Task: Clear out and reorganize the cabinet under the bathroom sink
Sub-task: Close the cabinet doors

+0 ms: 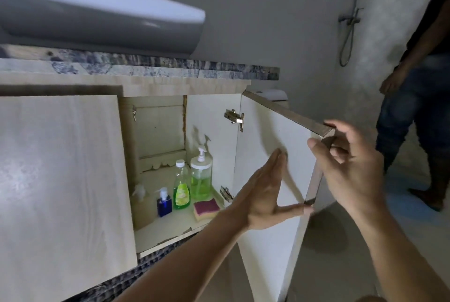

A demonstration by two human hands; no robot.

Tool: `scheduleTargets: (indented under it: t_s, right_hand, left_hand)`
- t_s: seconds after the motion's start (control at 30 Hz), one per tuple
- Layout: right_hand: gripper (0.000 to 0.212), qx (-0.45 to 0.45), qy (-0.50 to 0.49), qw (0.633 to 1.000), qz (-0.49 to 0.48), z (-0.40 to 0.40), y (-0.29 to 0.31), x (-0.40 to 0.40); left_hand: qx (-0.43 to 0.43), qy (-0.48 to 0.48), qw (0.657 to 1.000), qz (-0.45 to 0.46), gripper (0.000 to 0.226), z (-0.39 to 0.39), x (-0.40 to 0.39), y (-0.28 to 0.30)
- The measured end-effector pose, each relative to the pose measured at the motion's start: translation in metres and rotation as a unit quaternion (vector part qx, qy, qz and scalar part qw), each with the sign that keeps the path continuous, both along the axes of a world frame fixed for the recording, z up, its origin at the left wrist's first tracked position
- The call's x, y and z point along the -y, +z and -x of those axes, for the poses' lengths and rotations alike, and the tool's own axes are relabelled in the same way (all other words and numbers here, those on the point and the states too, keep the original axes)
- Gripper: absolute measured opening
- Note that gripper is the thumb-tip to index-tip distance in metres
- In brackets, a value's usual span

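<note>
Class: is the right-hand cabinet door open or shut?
Open: the right door is swung outward, exposing hinges and bottles inside.

Both bare forearms reach forward, the left hand flat and open with thumb stretched sideways, the right hand raised higher, fingers loosely curled.

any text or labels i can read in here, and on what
No text can be read.
Green bottle: it has a yellow-green label, but the print is too blurred to read.
Pump jar: no label shows.
Blue bottle: no label shows.
Sponge, door: no print.
</note>
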State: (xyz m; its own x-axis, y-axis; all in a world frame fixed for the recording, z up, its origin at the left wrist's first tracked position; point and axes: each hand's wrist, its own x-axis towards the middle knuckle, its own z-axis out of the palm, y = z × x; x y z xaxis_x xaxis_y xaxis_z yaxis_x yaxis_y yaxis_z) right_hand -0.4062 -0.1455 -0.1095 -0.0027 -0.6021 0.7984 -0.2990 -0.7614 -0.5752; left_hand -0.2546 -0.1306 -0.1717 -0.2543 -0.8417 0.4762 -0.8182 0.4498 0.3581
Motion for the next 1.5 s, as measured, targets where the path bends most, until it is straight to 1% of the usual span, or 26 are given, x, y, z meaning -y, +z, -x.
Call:
scheduleTargets:
  t_s: [0.1, 0.17, 0.27, 0.33, 0.4, 0.43, 0.53, 0.63, 0.73, 0.8, 0.9, 1.0, 1.1, 1.27, 1.43, 1.5]
  right_hand:
    - [0.04, -0.019, 0.093, 0.995, 0.042, -0.03, -0.003, -0.01]
    - [0.043, -0.04, 0.138, 0.988, 0.06, -0.052, -0.003, -0.013]
    - [0.05, -0.114, 0.192, 0.971, 0.09, -0.093, -0.002, -0.014]
    - [0.053, -0.165, 0.22, 0.955, 0.113, -0.125, 0.0, -0.012]
    - [0.055, -0.21, 0.225, 0.941, 0.14, -0.159, 0.004, -0.007]
    - [0.055, -0.231, 0.217, 0.936, 0.154, -0.176, 0.007, -0.005]
    - [0.052, -0.286, 0.183, 0.921, 0.189, -0.219, 0.018, 0.004]
    - [0.056, -0.311, 0.174, 0.907, 0.225, -0.25, 0.023, 0.017]
    - [0.071, -0.333, 0.171, 0.898, 0.23, -0.275, 0.017, 0.031]
    - [0.075, -0.339, 0.167, 0.898, 0.224, -0.291, 0.015, 0.038]
    - [0.074, -0.337, 0.148, 0.9, 0.233, -0.312, 0.017, 0.048]
    - [0.076, -0.336, 0.137, 0.897, 0.25, -0.327, 0.016, 0.059]
    - [0.079, -0.342, 0.122, 0.898, 0.248, -0.338, 0.013, 0.066]
    - [0.079, -0.328, 0.104, 0.907, 0.242, -0.345, 0.007, 0.069]
    - [0.088, -0.364, 0.124, 0.898, 0.213, -0.34, 0.013, 0.064]
    - [0.089, -0.382, 0.145, 0.892, 0.192, -0.334, 0.019, 0.061]
  left_hand:
    - [-0.009, 0.023, 1.0, 0.008, 0.107, -0.032, -0.021, -0.002]
    - [-0.002, 0.059, 0.998, 0.028, 0.106, -0.058, -0.033, -0.005]
    - [0.016, 0.123, 0.988, 0.089, 0.102, -0.103, -0.048, -0.007]
    - [0.017, 0.167, 0.98, 0.107, 0.096, -0.137, -0.057, -0.01]
    - [0.017, 0.229, 0.967, 0.115, 0.092, -0.169, -0.067, -0.012]
    - [0.026, 0.275, 0.954, 0.12, 0.091, -0.183, -0.07, -0.012]
    - [0.088, 0.418, 0.893, 0.14, 0.098, -0.212, -0.076, -0.005]
    - [0.141, 0.479, 0.854, 0.143, 0.106, -0.23, -0.072, 0.006]
    - [0.178, 0.538, 0.815, 0.122, 0.116, -0.249, -0.064, 0.014]
    - [0.212, 0.559, 0.793, 0.12, 0.119, -0.259, -0.057, 0.018]
    - [0.251, 0.571, 0.77, 0.135, 0.122, -0.27, -0.046, 0.025]
    - [0.284, 0.57, 0.756, 0.151, 0.121, -0.282, -0.037, 0.025]
    - [0.303, 0.576, 0.74, 0.169, 0.119, -0.29, -0.031, 0.021]
    - [0.334, 0.571, 0.725, 0.192, 0.109, -0.296, -0.028, 0.017]
    - [0.345, 0.604, 0.707, 0.127, 0.108, -0.286, -0.029, 0.021]
    - [0.352, 0.611, 0.699, 0.118, 0.104, -0.283, -0.03, 0.02]
